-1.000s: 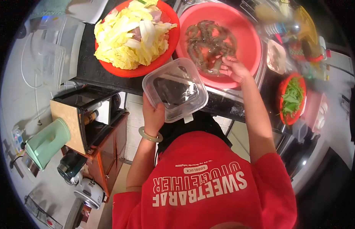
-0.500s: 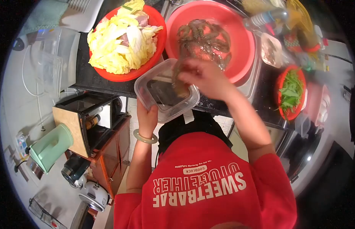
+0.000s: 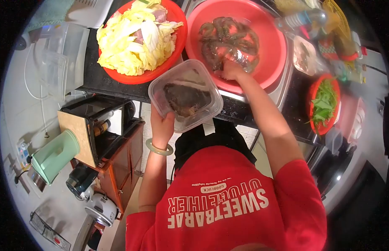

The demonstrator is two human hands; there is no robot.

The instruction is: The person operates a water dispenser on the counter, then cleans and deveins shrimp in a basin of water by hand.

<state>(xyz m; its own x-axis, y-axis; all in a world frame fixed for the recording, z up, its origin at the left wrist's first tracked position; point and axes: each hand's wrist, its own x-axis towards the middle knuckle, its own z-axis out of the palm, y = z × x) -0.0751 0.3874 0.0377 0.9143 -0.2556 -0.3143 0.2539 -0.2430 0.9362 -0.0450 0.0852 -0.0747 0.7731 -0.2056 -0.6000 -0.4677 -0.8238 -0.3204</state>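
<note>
My left hand point(image 3: 163, 125) grips a clear plastic container point(image 3: 217, 104) by its near left side, thumb over the rim. A brownish shrimp point(image 3: 185, 111) appears to lie in the bottom of the container, which is held tilted at the counter's front edge. My right hand point(image 3: 231, 70) reaches into the pink basin point(image 3: 274, 46), at the near edge of a pile of wet grey shrimp point(image 3: 221, 29). Its fingers are hidden among the shrimp, so I cannot see whether they hold one.
A red basin point(image 3: 183, 25) heaped with cabbage leaves point(image 3: 140, 42) stands left of the pink one. At right are a small red basket point(image 3: 335, 90) of green leaves point(image 3: 324, 104), a plastic tray point(image 3: 303, 54) and a bottle point(image 3: 303, 19). The dark counter edge point(image 3: 115, 91) runs in front.
My right hand has moved from above the container into the pink basin among the shrimp. A shrimp now shows in the container's bottom. My left hand keeps its hold.
</note>
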